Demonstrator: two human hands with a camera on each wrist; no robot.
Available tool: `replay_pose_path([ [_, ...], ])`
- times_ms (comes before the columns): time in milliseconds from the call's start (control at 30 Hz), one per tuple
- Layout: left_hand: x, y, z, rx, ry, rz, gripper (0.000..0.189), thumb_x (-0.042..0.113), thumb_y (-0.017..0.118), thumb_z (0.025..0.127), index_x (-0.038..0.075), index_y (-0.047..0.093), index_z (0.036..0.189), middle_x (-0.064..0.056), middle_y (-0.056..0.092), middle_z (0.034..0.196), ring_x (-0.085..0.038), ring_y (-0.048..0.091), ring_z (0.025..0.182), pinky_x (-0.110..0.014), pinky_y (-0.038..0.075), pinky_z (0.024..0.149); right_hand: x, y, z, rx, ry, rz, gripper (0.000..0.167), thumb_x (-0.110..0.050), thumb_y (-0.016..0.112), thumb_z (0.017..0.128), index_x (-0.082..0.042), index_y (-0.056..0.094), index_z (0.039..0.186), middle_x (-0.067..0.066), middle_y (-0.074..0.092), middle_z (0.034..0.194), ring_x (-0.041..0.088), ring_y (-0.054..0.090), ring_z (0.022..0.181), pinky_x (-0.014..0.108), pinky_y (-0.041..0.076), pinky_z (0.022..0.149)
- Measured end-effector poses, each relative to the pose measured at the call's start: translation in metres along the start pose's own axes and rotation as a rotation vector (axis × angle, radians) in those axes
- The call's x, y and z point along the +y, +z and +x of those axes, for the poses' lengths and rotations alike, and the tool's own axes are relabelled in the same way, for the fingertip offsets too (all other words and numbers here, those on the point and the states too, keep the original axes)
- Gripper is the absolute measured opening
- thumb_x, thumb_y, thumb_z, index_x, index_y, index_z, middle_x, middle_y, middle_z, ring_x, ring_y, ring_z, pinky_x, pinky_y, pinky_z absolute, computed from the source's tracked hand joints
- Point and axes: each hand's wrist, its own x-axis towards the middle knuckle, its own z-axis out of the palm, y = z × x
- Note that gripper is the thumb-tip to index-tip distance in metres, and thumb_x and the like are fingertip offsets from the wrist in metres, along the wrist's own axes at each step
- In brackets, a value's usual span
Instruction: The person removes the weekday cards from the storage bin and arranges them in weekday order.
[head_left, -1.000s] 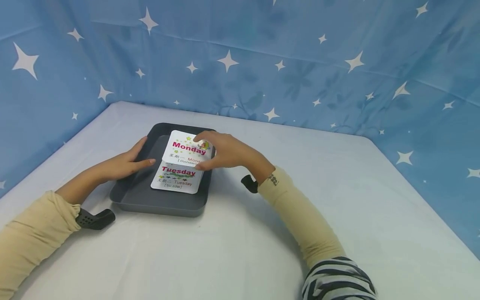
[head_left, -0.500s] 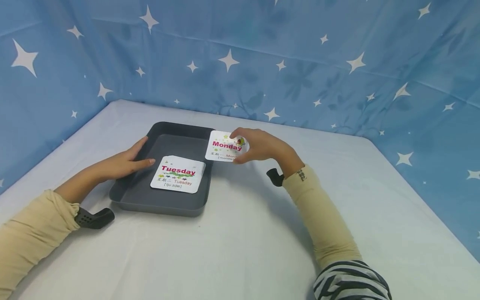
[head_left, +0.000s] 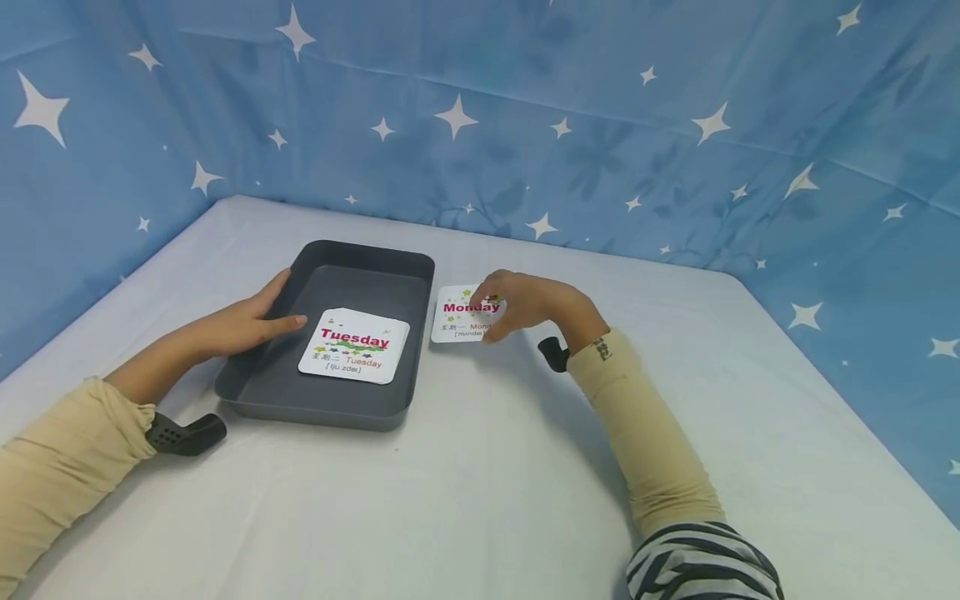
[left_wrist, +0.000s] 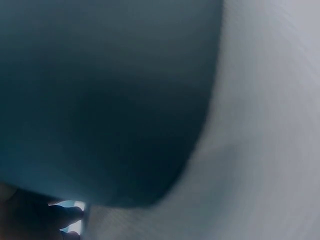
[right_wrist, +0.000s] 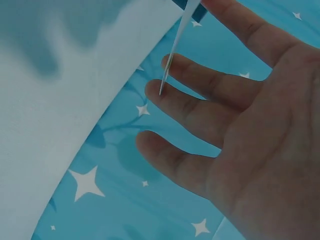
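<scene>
My left hand [head_left: 232,331] holds the left side of a dark grey tray [head_left: 360,287], its thumb reaching over the rim. The tray's dark underside or wall fills much of the left wrist view. Lying in the tray is a small stack of white cards, topped by the "Tuesday" card [head_left: 352,343]. My right hand [head_left: 531,302] pinches the right part of the "Monday" card [head_left: 453,310], low over the table right beside the tray's right rim. Seen edge-on in the right wrist view, that card [right_wrist: 178,40] stands against my fingertips, the other fingers spread.
White cloth covers the table [head_left: 480,500]. A blue curtain [head_left: 525,150] with white stars hangs behind it and along both sides. Dark wrist mounts [head_left: 187,435] stick out from both sleeves, the left one near the tray's lower left corner.
My right hand has carried the "Monday" card from above the stack to the right, out over the tray's rim, then lowered it toward the table. My left hand has stayed at the tray.
</scene>
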Motion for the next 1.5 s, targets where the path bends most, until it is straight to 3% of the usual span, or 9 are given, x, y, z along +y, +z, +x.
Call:
replay_pose_path([
  [633, 0.0, 0.002, 0.0, -0.002, -0.011, 0.007, 0.092, 0.042, 0.047, 0.092, 0.006, -0.02, 0.143, -0.027, -0.015, 0.148, -0.05, -0.003, 0.135, -0.065, 0.008, 0.104, 0.003, 0.01, 0.011, -0.076, 0.015, -0.041, 0.054, -0.034, 0.073, 0.075, -0.024, 0.054, 0.124, 0.003, 0.036, 0.139, 0.02, 0.039, 0.115, 0.039, 0.036, 0.099],
  [967, -0.002, 0.0, 0.001, 0.0, -0.006, 0.021, 0.093, 0.042, 0.047, 0.092, 0.005, -0.021, 0.142, -0.026, -0.017, 0.148, -0.049, -0.004, 0.135, -0.065, 0.008, 0.104, 0.004, 0.021, 0.018, -0.113, 0.071, -0.043, 0.054, -0.038, 0.074, 0.073, -0.031, 0.049, 0.121, 0.001, 0.035, 0.133, 0.019, 0.038, 0.112, 0.042, 0.037, 0.096],
  [1500, -0.003, -0.002, 0.002, -0.009, 0.015, -0.029, 0.09, 0.037, 0.047, 0.093, 0.008, -0.021, 0.143, -0.022, -0.019, 0.149, -0.046, -0.008, 0.136, -0.065, 0.008, 0.104, 0.005, 0.022, 0.022, -0.128, 0.096, -0.039, 0.057, -0.038, 0.074, 0.074, -0.033, 0.045, 0.123, 0.0, 0.033, 0.133, 0.019, 0.037, 0.114, 0.045, 0.035, 0.099],
])
